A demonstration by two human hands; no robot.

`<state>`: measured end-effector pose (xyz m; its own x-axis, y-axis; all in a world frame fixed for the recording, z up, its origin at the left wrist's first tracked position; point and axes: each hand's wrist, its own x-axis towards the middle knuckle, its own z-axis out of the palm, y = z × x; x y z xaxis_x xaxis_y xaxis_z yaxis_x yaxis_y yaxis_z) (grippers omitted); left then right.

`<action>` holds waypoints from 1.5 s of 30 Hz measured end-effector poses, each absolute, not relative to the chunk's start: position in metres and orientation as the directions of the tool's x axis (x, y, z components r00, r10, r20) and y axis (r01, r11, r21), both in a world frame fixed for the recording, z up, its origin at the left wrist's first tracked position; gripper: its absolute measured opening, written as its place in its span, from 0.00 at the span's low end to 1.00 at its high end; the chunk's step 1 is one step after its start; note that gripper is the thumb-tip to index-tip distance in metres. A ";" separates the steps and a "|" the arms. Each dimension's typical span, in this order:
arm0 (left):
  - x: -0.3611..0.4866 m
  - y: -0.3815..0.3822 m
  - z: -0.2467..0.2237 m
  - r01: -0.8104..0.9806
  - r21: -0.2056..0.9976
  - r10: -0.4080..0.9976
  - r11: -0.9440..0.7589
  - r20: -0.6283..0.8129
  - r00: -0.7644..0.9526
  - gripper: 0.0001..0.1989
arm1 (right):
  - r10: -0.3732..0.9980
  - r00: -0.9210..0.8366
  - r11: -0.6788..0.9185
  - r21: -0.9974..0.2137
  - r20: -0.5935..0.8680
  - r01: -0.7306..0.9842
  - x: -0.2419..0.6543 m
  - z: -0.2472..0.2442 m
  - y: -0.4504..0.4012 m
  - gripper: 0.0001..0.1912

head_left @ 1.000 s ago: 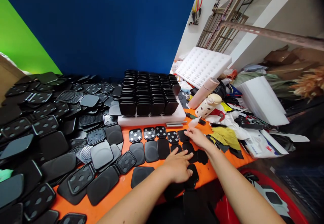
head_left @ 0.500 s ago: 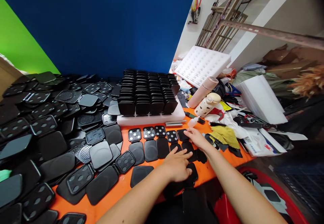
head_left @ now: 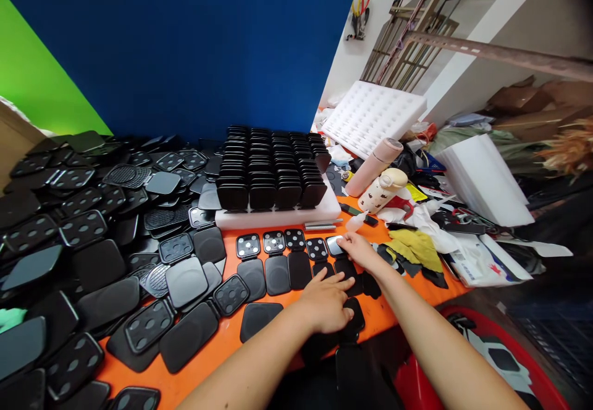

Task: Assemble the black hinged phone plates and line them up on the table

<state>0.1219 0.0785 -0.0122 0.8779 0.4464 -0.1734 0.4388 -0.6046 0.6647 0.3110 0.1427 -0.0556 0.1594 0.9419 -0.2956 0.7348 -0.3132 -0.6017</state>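
My left hand (head_left: pixel 325 302) lies spread, palm down, over black folding cases near the front of the orange table (head_left: pixel 287 302). Its fingertips touch the lower halves of the two rightmost cases in a row. My right hand (head_left: pixel 359 251) pinches the edge of the upper half of the rightmost case (head_left: pixel 334 246), whose inner face shows silvery. To its left, the upper halves of several opened cases (head_left: pixel 316 249) show round grey discs. Behind the row, black cases (head_left: pixel 273 172) stand upright in a white foam tray (head_left: pixel 278 217).
A large heap of black cases (head_left: pixel 83 280) covers the left side. At the right are a pink bottle (head_left: pixel 374 166), a cream bottle (head_left: pixel 382 192), a small dropper bottle (head_left: pixel 356 221), a yellow cloth (head_left: pixel 414 249) and a red tub (head_left: pixel 519 345). Scissors (head_left: pixel 360 10) hang on the wall.
The upper half under my right fingers looked dark before and now shows a bright silvery face. My left hand keeps its place on the cases. The view has shifted slightly.
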 end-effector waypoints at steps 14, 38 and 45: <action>0.122 0.079 -0.014 0.430 0.673 0.450 -0.602 -0.159 0.879 0.19 | 0.958 0.164 -0.265 -0.510 -0.234 0.818 0.304 -0.047 0.150 0.12; 0.122 0.078 -0.015 0.436 0.671 0.457 -0.599 -0.160 0.875 0.18 | 0.962 0.203 -0.250 -0.295 -0.181 0.922 0.296 -0.033 0.146 0.22; 0.122 0.078 -0.014 0.434 0.668 0.457 -0.605 -0.155 0.876 0.17 | 0.977 0.174 -0.194 -0.173 -0.124 0.966 0.304 -0.019 0.145 0.23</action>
<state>0.1219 0.0782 -0.0141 0.8757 0.4572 -0.1552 0.4340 -0.6046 0.6679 0.3040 0.1449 -0.0186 0.1739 0.9769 -0.1240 0.9657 -0.1938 -0.1729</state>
